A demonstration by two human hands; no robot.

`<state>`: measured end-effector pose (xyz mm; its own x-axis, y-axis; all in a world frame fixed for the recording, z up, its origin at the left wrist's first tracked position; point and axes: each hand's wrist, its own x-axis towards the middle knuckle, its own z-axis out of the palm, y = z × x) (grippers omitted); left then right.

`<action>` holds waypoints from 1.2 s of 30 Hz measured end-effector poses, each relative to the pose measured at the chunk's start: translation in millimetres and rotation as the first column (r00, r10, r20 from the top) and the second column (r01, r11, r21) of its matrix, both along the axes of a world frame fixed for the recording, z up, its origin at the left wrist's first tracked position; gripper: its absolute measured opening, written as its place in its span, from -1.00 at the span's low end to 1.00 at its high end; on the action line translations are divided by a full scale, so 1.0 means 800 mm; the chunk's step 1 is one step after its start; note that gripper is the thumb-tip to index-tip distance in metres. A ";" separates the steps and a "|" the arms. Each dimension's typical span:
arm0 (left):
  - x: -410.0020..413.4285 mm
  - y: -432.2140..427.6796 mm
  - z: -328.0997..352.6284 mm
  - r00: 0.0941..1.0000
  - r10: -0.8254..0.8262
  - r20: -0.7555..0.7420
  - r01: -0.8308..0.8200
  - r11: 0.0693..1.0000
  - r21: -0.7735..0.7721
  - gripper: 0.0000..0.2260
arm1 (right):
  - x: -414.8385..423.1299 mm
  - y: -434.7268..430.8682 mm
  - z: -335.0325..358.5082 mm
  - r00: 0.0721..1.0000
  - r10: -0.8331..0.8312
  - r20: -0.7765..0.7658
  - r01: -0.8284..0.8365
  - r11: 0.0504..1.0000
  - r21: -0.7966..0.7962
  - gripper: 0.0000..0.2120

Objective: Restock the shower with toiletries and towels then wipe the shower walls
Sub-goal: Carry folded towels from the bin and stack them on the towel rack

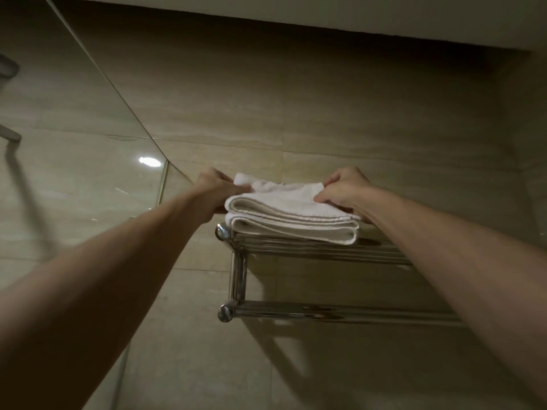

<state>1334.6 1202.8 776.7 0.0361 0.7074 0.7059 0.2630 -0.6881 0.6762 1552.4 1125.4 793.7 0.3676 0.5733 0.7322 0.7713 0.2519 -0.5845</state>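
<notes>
I have only the head view, looking up at a chrome towel rack [310, 250] fixed to the beige tiled wall [296, 113], with a glass panel [74, 143] to the left.

On the rack's top shelf there is a white stack that I read as two folded towels. The lower towel [296, 230] lies flat on the bars. The upper towel [284, 202] sits on top of it, roughly squared to it.

Both of my hands are on that upper towel. The left hand [220, 187] has its fingers curled round the towel's left end. The right hand [340, 192] grasps the right end, with the thumb on the top face and the fingers tucked at the edge. The far layer is bunched up a little between the hands.

The hanging rail [325, 310] below the shelf carries nothing that I can see.

My judgement is that I am in the towel part of the restock, with one towel already down and the second just being settled or straightened. What is left is to let go, and perhaps hang a towel on the rail. I see no toiletries here, so I cannot tell whether that step is done. The wall shows no cloth or streaks, so I take the wiping as yet to come.
</notes>
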 end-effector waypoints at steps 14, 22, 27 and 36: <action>-0.036 -0.074 -0.051 0.901 -0.128 -0.414 0.254 0.930 0.266 -0.62 | -0.038 -0.078 -0.034 0.792 0.279 0.544 -0.242 0.960 -0.140 -0.58; -0.040 -0.092 -0.092 0.809 0.491 -0.323 -0.036 0.591 0.806 -0.73 | -0.021 -0.103 -0.072 0.502 -0.039 0.864 0.018 0.999 0.035 -0.54; -0.035 -0.090 -0.109 0.828 0.507 -0.240 -0.117 0.574 0.811 -0.75 | -0.023 -0.108 -0.104 0.492 -0.157 0.856 0.056 0.987 0.149 -0.53; 0.035 -0.123 -0.221 0.895 0.431 -0.119 -0.107 0.466 0.878 -0.70 | 0.000 -0.118 -0.192 0.491 -0.257 0.833 0.011 0.957 0.290 -0.34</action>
<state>1362.8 1104.5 600.0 0.2626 -0.2003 0.9439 0.6026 -0.7300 -0.3225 1552.6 1031.3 640.3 -0.4514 0.3568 0.8179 0.8904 0.1201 0.4390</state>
